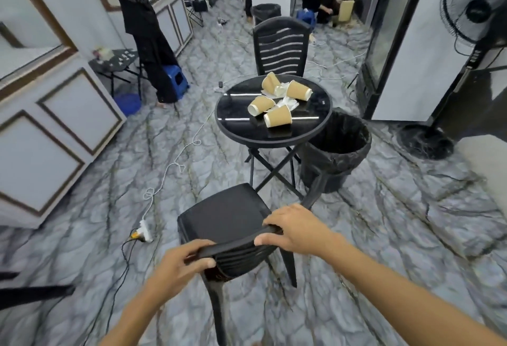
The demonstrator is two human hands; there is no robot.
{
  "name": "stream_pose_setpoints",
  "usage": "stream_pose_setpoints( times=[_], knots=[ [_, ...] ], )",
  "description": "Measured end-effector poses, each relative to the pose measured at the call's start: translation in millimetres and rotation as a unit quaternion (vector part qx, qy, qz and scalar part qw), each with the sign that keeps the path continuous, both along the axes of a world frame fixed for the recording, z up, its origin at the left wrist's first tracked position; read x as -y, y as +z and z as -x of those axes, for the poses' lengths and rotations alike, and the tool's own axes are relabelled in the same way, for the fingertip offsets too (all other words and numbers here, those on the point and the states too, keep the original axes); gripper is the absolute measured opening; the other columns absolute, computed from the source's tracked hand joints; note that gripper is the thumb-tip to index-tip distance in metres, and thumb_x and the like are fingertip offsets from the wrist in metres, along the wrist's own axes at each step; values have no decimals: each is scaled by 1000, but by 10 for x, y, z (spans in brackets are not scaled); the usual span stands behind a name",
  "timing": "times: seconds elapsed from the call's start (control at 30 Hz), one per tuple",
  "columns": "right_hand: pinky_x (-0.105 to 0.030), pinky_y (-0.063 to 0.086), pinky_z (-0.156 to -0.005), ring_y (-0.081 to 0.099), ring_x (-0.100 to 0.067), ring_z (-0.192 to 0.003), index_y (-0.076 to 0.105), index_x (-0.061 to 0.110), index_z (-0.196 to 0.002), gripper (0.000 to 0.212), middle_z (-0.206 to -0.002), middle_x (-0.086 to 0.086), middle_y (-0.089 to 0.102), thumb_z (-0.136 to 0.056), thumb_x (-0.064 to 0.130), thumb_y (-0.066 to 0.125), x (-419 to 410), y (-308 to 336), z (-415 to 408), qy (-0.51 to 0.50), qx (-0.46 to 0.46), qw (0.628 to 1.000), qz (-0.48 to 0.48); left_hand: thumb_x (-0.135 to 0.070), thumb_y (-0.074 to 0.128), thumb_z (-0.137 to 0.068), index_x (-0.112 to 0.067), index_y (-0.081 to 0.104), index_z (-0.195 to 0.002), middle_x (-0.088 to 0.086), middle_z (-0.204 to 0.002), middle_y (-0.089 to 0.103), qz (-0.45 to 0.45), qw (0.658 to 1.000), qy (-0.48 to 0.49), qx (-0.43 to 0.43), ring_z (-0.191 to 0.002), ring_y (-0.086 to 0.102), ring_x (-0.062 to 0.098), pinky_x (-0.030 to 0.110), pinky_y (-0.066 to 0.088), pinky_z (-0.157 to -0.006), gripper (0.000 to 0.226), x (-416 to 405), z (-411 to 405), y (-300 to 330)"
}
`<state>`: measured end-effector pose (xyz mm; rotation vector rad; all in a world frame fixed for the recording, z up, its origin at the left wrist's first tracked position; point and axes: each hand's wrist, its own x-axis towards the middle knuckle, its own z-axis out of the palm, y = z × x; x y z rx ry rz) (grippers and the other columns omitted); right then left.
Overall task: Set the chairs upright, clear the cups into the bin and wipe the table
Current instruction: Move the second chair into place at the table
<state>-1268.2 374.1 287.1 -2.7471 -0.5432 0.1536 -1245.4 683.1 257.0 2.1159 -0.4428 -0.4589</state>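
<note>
Both grips clasping chair (pixel 227 216) backrest top

Both chairs (pixel 227 219) (pixel 279 44), the round table (pixel 238 126) and the bin (pixel 337 153) are black. The four ribbed cups (pixel 278 116) are tan with white rims and interiors. The floor (pixel 384 236) shows a grey marbled pattern; the stool (pixel 177 78) is blue.

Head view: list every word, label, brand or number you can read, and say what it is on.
No text can be read in this view.
Paper cups: plain brown, no print visible.
Fan: a faint mark at the hub, too blurred to read.
Small side table: small white items, too small to read.
</note>
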Motion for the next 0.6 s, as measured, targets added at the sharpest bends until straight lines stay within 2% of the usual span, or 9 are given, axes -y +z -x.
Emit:
stream_pose_setpoints(
  times=[0.07, 0.1, 0.17, 0.27, 0.33, 0.4, 0.5, 0.6],
  knots=[
    [-31, 34, -64, 54, -18, -65, 65, 13, -83, 73, -68, 0, 59, -87, 80, 35, -120, -49, 23, 19, -6, 999, -39, -63, 73, -78, -37, 76, -101, -24, -100, 75, -43, 998, 24, 28, -96, 69, 2, 10, 47, -78, 35, -76, 145, 10],
    [-29, 29, -61, 52, -18, -61, 64, 13, -81, 71, -64, -1, 57, -87, 78, 39, -238, -71, 46, 28, -10, 998, -51, -57, 74, -82, -37, 76, -98, -27, -99, 74, -60, 997, 35, 33, -95, 68, 0, 9, 46, -78, 26, -113, 229, 24],
    [-29, 30, -64, 52, -18, -62, 66, 13, -81, 70, -65, -1, 59, -85, 79, 41, -550, -133, 103, 36, -13, 998, -59, -56, 75, -81, -36, 77, -92, -27, -94, 74, -88, 994, 40, 46, -91, 68, -2, 11, 46, -76, 23, -216, 371, 60],
    [-38, 40, -80, 55, -23, -70, 64, 13, -80, 65, -71, -3, 63, -88, 74, 44, -1033, -268, 225, 55, -18, 998, -38, -55, 75, -82, -43, 76, -87, -29, -93, 73, -134, 988, 66, 38, -91, 67, -4, 18, 49, -77, 13, -495, 583, 37],
    [-40, 40, -84, 57, -24, -76, 67, 13, -89, 63, -79, -2, 66, -90, 72, 44, -1159, -285, 264, 52, -14, 998, -26, -71, 65, -79, -53, 71, -87, -34, -98, 71, -142, 983, 97, 64, -96, 65, -8, 16, 47, -81, 21, -633, 719, 13],
    [-34, 36, -75, 52, -19, -71, 68, 16, -88, 61, -75, 3, 61, -89, 73, 46, -1057, -281, 253, 56, -20, 998, -31, -82, 54, -75, -49, 71, -91, -26, -97, 74, -133, 983, 101, 75, -96, 66, -5, 20, 50, -82, 41, -643, 786, -8],
    [-29, 31, -56, 49, -16, -58, 60, 16, -72, 69, -61, 2, 55, -81, 82, 48, -669, -241, 105, 48, -24, 998, -39, -80, 52, -78, -35, 73, -88, -12, -85, 74, -138, 985, 88, 50, -82, 67, 5, 31, 53, -74, 51, -581, 736, 15],
    [-38, 40, -58, 52, -17, -59, 55, 17, -70, 71, -62, 0, 54, -77, 87, 49, -317, -216, -55, 38, -23, 999, -29, -76, 60, -79, -32, 73, -84, -12, -81, 73, -155, 983, 96, 34, -77, 65, 2, 28, 49, -66, 46, -575, 680, -9]
  ],
)
